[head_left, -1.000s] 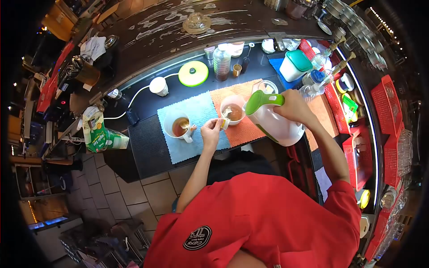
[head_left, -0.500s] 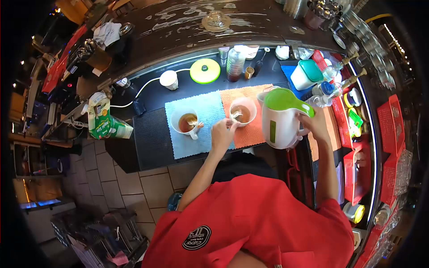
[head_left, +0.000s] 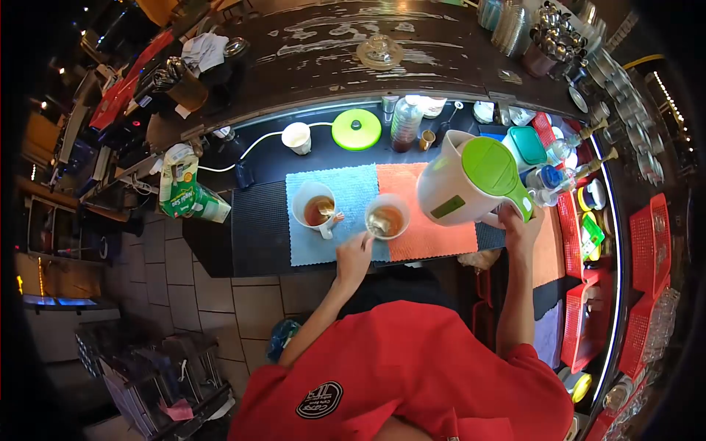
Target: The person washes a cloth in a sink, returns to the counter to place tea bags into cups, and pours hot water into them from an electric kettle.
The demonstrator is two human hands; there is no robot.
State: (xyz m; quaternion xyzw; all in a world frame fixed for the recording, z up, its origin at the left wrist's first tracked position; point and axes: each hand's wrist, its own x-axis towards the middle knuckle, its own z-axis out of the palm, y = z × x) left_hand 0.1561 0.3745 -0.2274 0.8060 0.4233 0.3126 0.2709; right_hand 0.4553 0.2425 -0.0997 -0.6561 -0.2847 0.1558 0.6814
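My right hand (head_left: 520,226) is closed around the handle of a white electric kettle (head_left: 448,187) with a green lid. The kettle is tilted above the orange cloth, its spout facing away to the upper left. My left hand (head_left: 354,257) pinches the near-left side of a white cup (head_left: 371,204), where its handle is hidden by the fingers. Inside that cup are amber liquid and a tea bag. It straddles the blue cloth (head_left: 353,178) and the orange cloth (head_left: 426,242). A second white cup (head_left: 303,197) with darker tea and a tea bag stands on the blue cloth.
Behind the cloths stand a paper cup (head_left: 297,138), a green kettle-base-like disc (head_left: 356,129) with a white cord, and a bottle (head_left: 406,123). Red baskets (head_left: 585,316) and jars line the right side. A green-white packet (head_left: 184,195) lies at the left edge.
The kettle has tipped further, with its spout end raised over the orange cloth. My left hand and its cup have shifted left and nearer to me. The whole view has shifted slightly.
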